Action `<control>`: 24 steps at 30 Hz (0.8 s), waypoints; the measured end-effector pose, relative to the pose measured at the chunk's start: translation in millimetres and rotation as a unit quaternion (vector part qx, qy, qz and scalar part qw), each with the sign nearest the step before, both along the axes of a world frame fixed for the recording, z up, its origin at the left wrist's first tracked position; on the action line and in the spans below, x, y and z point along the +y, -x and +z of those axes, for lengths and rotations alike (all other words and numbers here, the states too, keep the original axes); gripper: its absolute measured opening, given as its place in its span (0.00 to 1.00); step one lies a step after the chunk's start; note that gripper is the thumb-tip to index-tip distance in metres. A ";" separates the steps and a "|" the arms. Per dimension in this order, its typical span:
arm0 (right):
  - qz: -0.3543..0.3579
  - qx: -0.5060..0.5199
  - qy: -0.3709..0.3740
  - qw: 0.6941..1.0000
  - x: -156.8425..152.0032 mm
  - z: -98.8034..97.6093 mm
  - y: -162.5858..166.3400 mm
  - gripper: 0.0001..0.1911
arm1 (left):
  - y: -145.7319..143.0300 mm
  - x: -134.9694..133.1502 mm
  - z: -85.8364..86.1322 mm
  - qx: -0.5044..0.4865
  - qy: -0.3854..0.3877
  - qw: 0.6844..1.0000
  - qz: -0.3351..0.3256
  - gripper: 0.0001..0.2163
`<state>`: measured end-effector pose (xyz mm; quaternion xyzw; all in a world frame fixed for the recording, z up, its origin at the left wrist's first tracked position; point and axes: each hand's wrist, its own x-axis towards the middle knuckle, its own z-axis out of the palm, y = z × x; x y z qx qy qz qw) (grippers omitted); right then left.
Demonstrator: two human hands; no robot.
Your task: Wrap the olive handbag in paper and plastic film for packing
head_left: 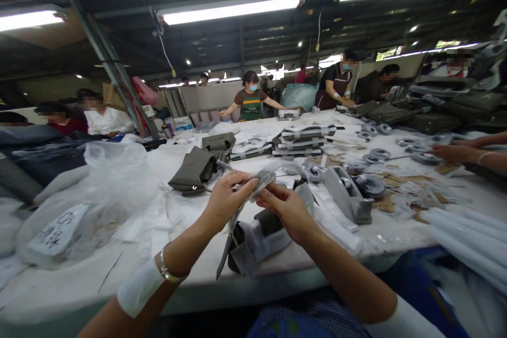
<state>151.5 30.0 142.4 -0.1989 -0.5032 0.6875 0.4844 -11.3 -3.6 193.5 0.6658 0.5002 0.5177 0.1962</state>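
Observation:
My left hand (pixel 228 195) and my right hand (pixel 288 210) meet over the table's near side, fingers closed on a piece of clear plastic wrap (pixel 262 177). Whether a strap lies inside the wrap, I cannot tell. Just below my hands is a dark olive handbag (pixel 270 223), partly covered with white wrapping and hidden in part by my right hand. Another olive handbag (pixel 193 169) lies beyond my left hand. A grey tape dispenser (pixel 348 195) stands to the right of my right hand.
Flat wrapped pieces (pixel 303 140) are stacked mid-table. Coiled grey straps (pixel 370 185) and brown tags (pixel 396 187) lie to the right, near a co-worker's hands (pixel 455 153). A clear plastic bag (pixel 106 211) with a handwritten label sits left. Several people work beyond.

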 end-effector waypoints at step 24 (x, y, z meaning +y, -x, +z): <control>-0.088 -0.189 -0.218 0.953 16.7 6.5 -40.0 0.12 | 4.9 13.1 5.3 0.075 0.206 0.970 -0.103 0.23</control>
